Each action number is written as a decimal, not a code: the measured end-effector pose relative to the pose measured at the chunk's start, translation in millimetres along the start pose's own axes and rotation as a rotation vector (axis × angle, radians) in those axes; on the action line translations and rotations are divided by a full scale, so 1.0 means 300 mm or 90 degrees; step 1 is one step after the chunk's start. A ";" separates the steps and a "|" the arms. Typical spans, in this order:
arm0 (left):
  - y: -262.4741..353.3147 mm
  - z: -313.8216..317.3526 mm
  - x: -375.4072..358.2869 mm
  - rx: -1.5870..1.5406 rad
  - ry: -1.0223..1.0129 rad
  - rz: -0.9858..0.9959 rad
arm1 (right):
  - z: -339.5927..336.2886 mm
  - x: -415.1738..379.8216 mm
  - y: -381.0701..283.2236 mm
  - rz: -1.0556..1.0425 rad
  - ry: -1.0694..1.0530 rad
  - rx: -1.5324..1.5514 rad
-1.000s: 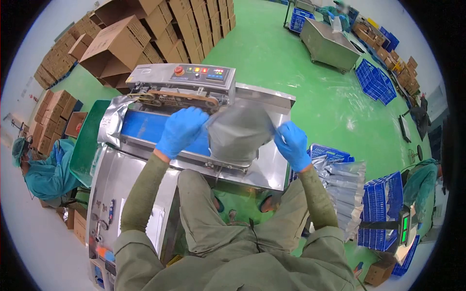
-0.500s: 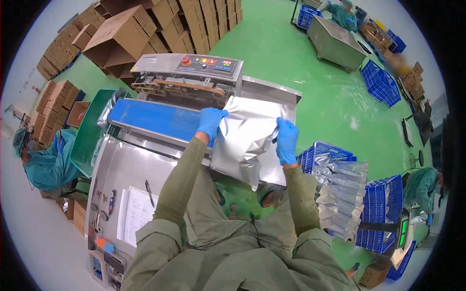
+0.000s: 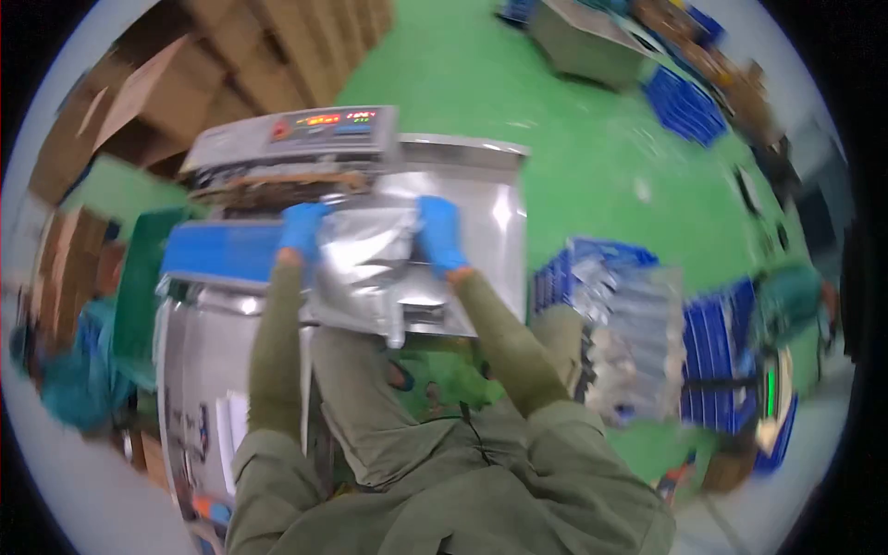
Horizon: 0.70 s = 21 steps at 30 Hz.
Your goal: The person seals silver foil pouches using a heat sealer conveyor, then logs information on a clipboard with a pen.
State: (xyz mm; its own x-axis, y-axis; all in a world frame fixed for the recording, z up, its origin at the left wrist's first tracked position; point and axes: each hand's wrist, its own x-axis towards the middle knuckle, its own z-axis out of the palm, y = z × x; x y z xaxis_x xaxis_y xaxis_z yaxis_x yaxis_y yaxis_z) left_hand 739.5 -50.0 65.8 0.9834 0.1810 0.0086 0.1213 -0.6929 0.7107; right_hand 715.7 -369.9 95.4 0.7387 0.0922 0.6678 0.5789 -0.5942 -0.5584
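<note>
A silver foil bag (image 3: 363, 268) is held between my two blue-gloved hands, its upper edge up by the band sealing machine (image 3: 296, 153). My left hand (image 3: 303, 229) grips the bag's upper left corner, beside the blue conveyor belt (image 3: 222, 252). The upper right corner is in my right hand (image 3: 440, 231), over the steel tray (image 3: 490, 203). Motion blur softens both hands, and the exact finger positions are hard to make out. The lower part of the bag hangs toward the tray's near edge.
Right of me, blue crates (image 3: 610, 254) stand beside a pile of silver bags (image 3: 638, 324). A green bin (image 3: 153, 287) is past the belt's left end. Stacked cartons (image 3: 250, 55) rise behind the machine. Co-workers in teal are at left (image 3: 83, 370) and right (image 3: 786, 301).
The view has shifted and blurred. Both hands have carried the foil bag leftward relative to my body and closer to the sealer, keeping hold of its upper corners.
</note>
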 end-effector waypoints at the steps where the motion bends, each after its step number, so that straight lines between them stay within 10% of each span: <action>1: -0.003 -0.042 -0.014 -0.044 -0.015 -0.056 | -0.024 0.028 -0.063 0.157 -0.150 0.107; 2: -0.007 -0.062 -0.020 -0.352 0.008 -0.234 | 0.131 0.004 0.052 -0.080 0.022 0.010; 4: -0.204 -0.113 0.070 -0.247 -0.010 -0.115 | 0.037 0.103 -0.012 0.250 -0.183 0.415; 7: -0.161 -0.260 -0.067 -0.282 0.015 -0.105 | -0.375 0.084 -0.018 0.394 -0.232 0.286; 10: -0.057 -0.427 -0.341 -0.146 0.107 0.012 | -0.776 -0.240 0.267 0.340 -0.217 -0.203; 12: 0.093 -0.413 -0.557 -0.182 0.294 -0.050 | -1.012 -0.568 0.403 0.547 -0.295 -0.498; 13: 0.114 -0.388 -0.611 -0.122 0.361 -0.012 | -1.095 -0.679 0.402 0.593 -0.316 -0.465; 15: 0.146 -0.353 -0.708 0.004 0.486 0.062 | -1.110 -0.928 0.486 0.280 -0.143 -0.705; 17: 0.219 -0.280 -0.753 -0.007 0.504 0.108 | -1.137 -1.084 0.693 0.460 -0.152 -0.559; 21: 0.451 -0.135 -0.825 -0.083 0.437 0.229 | -1.262 -0.665 0.570 0.457 -0.203 -0.484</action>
State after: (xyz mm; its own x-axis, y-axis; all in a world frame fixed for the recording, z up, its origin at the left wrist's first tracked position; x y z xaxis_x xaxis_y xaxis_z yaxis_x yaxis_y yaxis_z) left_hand 507.2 -160.2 188.3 0.6513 0.3811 0.6562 -0.2472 -0.7110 0.6583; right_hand 536.6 -792.5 53.2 0.9378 -0.3356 0.0888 -0.3062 -0.9202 -0.2437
